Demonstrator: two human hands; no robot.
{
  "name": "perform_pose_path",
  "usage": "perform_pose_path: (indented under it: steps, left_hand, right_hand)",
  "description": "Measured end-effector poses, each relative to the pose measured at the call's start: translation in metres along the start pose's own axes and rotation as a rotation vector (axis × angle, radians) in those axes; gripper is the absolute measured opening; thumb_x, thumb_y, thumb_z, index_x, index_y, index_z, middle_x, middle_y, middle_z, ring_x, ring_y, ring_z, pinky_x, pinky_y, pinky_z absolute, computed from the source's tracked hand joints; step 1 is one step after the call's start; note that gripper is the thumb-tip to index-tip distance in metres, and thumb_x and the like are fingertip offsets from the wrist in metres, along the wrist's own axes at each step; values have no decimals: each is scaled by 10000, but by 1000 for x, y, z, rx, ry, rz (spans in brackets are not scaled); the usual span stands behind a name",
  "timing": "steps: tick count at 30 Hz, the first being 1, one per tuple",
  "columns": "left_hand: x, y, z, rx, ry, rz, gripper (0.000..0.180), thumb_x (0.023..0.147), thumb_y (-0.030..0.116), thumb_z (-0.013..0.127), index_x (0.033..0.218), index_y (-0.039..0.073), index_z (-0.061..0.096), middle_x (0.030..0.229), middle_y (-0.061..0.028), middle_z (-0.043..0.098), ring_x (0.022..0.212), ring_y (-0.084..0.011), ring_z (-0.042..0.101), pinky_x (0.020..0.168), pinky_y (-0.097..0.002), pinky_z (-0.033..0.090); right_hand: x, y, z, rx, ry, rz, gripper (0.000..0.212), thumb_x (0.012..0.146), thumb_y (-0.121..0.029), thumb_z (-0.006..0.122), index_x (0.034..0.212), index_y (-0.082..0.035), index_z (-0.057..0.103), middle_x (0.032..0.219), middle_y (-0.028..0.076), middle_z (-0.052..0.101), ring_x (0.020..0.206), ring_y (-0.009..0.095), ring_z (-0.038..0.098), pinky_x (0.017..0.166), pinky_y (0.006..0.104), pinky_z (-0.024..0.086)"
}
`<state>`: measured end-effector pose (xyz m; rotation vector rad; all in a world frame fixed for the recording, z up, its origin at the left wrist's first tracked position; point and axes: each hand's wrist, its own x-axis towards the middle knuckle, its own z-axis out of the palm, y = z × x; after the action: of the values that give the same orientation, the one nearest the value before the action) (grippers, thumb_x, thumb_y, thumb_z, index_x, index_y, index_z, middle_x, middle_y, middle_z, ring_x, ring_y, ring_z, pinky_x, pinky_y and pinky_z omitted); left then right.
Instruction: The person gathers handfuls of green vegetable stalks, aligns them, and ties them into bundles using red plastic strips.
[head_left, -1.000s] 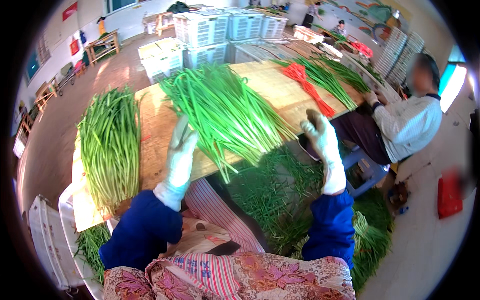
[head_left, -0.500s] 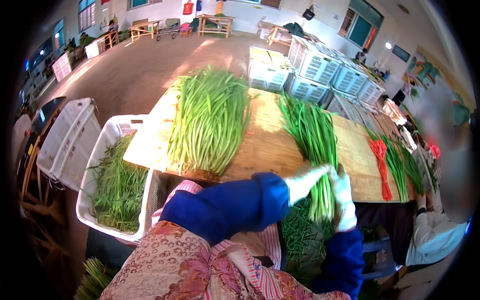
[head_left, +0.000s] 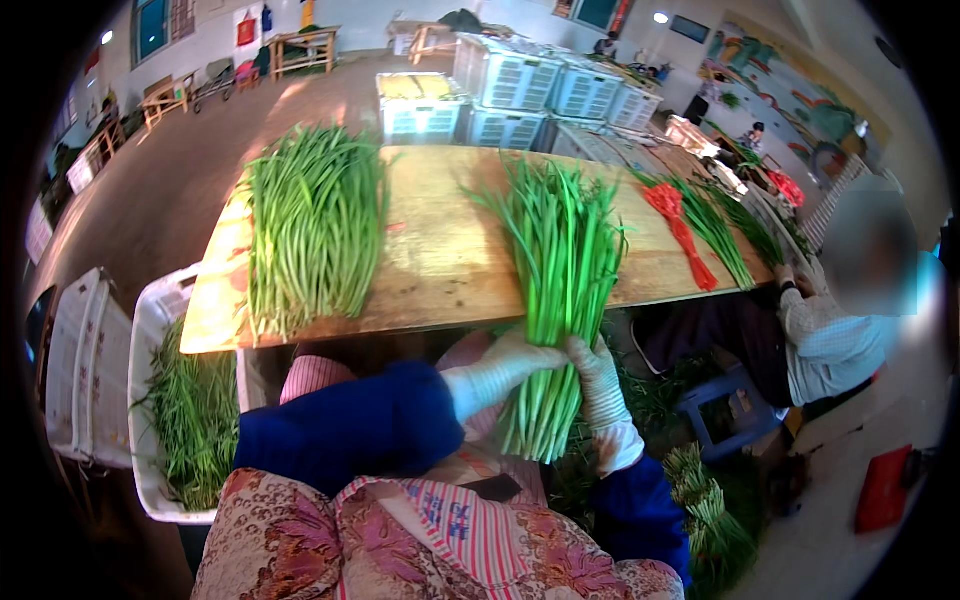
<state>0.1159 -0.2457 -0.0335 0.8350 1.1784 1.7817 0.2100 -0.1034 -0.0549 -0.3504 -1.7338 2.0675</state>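
Both my gloved hands close round a bunch of long green garlic chives (head_left: 560,270), just off the near edge of the wooden table (head_left: 440,240). My left hand (head_left: 510,372) wraps its left side and my right hand (head_left: 598,385) its right side, thumbs near each other. The pale stem ends point down toward my lap, while the leafy tops spread over the tabletop. A larger loose pile of chives (head_left: 315,230) lies at the table's left end. Red ties (head_left: 682,235) rest on the right part, beside more chives (head_left: 715,230).
At lower left stands a white crate (head_left: 145,400) holding green leaves. Stacked white crates (head_left: 510,75) stand beyond the table. A co-worker (head_left: 835,340) sits at the right, near a blue stool (head_left: 735,410). Tied bundles (head_left: 710,510) lie on the floor by my right arm.
The view has swung to the right. My hands have drawn the chives a little toward me, from the table's edge to just off it, and still grip the bunch.
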Motion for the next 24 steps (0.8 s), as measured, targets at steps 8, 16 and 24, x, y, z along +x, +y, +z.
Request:
perform_pose_path:
  steps: [8, 16, 24]
  left_hand:
    - [30, 121, 0, 268, 22, 342, 451, 753, 32, 681, 1184, 54, 552, 1060, -35, 630, 959, -130, 585, 844, -282, 481]
    - [66, 205, -37, 618, -48, 461, 893, 598, 73, 823, 1354, 48, 349, 1164, -145, 575, 1102, -239, 540, 977, -340, 424]
    - [59, 155, -81, 301, -11, 224, 537, 745, 104, 717, 1235, 23, 513, 1149, -72, 595, 1082, -167, 539, 960, -294, 401]
  right_hand:
    - [38, -123, 65, 36, -68, -487, 535, 749, -14, 612, 1253, -1, 431, 1075, 81, 588, 928, 163, 575, 821, 288, 473]
    - [91, -177, 95, -92, -144, -620, 527, 719, -46, 705, 1190, -24, 471, 992, 69, 603, 872, 153, 586, 792, 286, 478]
    - [133, -112, 97, -102, -215, -469, 440, 744, -28, 642, 1162, 10, 511, 1024, 65, 595, 931, 155, 554, 845, 283, 444]
